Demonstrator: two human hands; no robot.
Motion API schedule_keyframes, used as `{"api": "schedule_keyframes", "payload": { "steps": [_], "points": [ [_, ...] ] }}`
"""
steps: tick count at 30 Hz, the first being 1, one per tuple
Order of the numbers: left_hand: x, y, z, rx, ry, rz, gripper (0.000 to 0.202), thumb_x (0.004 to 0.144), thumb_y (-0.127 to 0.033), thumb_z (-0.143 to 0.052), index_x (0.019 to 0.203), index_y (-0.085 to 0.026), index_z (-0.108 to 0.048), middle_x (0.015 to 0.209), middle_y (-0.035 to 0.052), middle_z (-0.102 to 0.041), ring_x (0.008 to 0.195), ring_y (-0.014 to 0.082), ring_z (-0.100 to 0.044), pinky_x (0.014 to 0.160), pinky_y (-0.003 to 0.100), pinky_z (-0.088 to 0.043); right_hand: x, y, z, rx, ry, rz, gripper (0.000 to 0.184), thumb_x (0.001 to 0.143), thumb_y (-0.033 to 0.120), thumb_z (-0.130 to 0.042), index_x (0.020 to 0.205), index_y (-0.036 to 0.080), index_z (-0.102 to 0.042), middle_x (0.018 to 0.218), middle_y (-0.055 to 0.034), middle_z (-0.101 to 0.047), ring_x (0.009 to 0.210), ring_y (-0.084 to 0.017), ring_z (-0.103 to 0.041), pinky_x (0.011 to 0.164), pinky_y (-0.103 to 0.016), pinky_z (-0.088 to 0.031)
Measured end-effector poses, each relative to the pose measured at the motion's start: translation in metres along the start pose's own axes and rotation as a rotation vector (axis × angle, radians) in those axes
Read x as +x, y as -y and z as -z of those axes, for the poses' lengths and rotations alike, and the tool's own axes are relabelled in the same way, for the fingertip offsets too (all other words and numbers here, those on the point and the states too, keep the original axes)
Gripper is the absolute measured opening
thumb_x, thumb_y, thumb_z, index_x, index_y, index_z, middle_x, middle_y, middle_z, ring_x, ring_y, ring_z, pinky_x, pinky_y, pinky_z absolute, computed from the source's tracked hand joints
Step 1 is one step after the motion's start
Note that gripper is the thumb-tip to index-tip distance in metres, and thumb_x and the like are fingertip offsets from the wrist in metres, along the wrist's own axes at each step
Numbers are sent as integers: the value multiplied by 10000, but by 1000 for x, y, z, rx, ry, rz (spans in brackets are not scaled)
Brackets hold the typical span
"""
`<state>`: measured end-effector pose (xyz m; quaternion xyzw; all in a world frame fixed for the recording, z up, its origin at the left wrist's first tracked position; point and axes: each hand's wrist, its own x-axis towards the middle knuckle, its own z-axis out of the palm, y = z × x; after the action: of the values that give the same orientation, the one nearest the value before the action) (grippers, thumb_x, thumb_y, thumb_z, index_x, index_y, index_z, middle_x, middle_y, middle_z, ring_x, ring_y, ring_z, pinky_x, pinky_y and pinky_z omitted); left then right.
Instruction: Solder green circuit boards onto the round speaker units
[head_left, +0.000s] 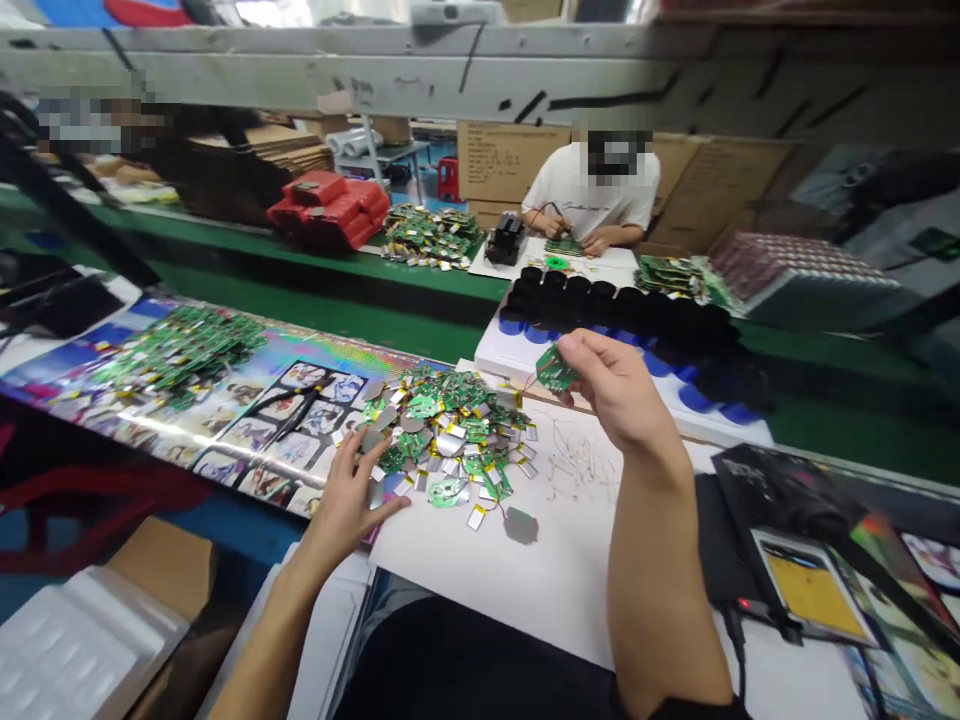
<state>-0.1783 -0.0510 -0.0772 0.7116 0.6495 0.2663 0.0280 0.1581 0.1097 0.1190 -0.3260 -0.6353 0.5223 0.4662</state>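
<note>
Raised over the work surface, my right hand [611, 385] pinches a small green circuit board [555, 370] between thumb and fingers. A thin red wire runs down from the board toward a silver battery cell [508, 397] with a yellow edge. My left hand [358, 487] has its fingers spread at the left side of a pile of circuit boards [450, 425] with silver cells attached. Its fingertips touch or nearly touch the pile. One grey-backed board [520, 525] lies apart at the near side, wired to a small silver cell [475, 517].
Behind the pile, a white tray [491, 352] holds black and blue round parts. Tweezers and pliers [296, 412] lie left, near another board pile [184, 350]. Loose wire bits [581, 460] lie on white paper. A shelf beam [420, 75] crosses above. A co-worker [592, 195] sits opposite.
</note>
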Motion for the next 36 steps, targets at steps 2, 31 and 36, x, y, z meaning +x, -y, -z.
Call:
{"api": "schedule_keyframes", "payload": {
  "steps": [2,31,36],
  "points": [
    [16,10,-2,18,-14,-33,728,932,-517,-771,1558,-268,-495,1702,192,-311,1595,478,-308,1253,687,-375,-20,8,9,-94,18,-27,551,881,689,-758,702,202,-573,592,66,-474,514,-70,-436,464,-215,-342],
    [93,-112,-24,53,155,-693,270,1069,-280,-526,1204,-246,-757,1295,136,-715,1185,305,-694,998,476,-570,-237,-128,-14,-352,-171,-16,405,920,137,-632,1287,254,-756,1358,-108,-760,1298,-290,-688,1140,-505,-551],
    [107,-136,-25,-74,159,-505,291,1059,-401,-547,1004,-240,-783,1077,98,-775,1028,276,-708,937,423,-528,-242,-137,-11,-358,-279,48,299,1011,185,-516,1128,239,-787,1099,-95,-804,1050,-261,-762,948,-415,-625]
  ]
}}
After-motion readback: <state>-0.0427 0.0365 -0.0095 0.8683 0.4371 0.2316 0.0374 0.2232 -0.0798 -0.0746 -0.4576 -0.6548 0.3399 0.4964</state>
